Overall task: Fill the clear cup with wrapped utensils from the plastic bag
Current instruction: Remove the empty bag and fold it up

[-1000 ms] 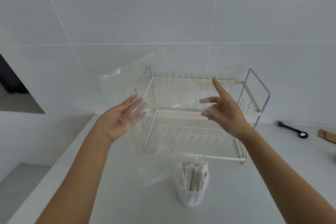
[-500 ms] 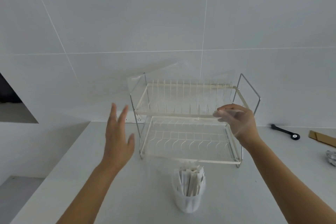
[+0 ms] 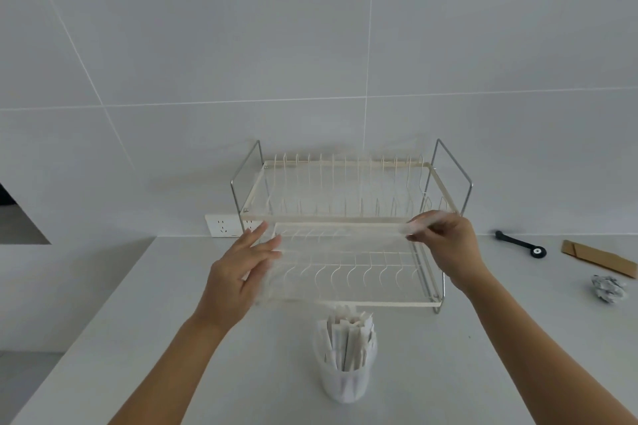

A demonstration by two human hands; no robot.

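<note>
The clear cup [image 3: 345,379] stands on the white counter near me, packed with several paper-wrapped utensils [image 3: 350,338] that stick out of its top. Above and behind it, the clear plastic bag [image 3: 345,272] hangs stretched sideways in front of the dish rack and looks empty. My right hand [image 3: 448,248] pinches the bag's upper right corner. My left hand [image 3: 238,272] is at the bag's left edge with its fingers nearly straight, and plastic is bunched against its palm.
A two-tier wire dish rack [image 3: 448,176] stands against the tiled wall behind the bag. To the right lie a black tool [image 3: 521,243], a brown paper sleeve [image 3: 599,257] and a crumpled foil ball [image 3: 607,288]. A wall socket [image 3: 222,226] is at the left; the counter's edge drops off on the left.
The bag has come down from above the rack to in front of it. My left hand moved right from open air onto the bag's left edge. My right hand kept its pinch.
</note>
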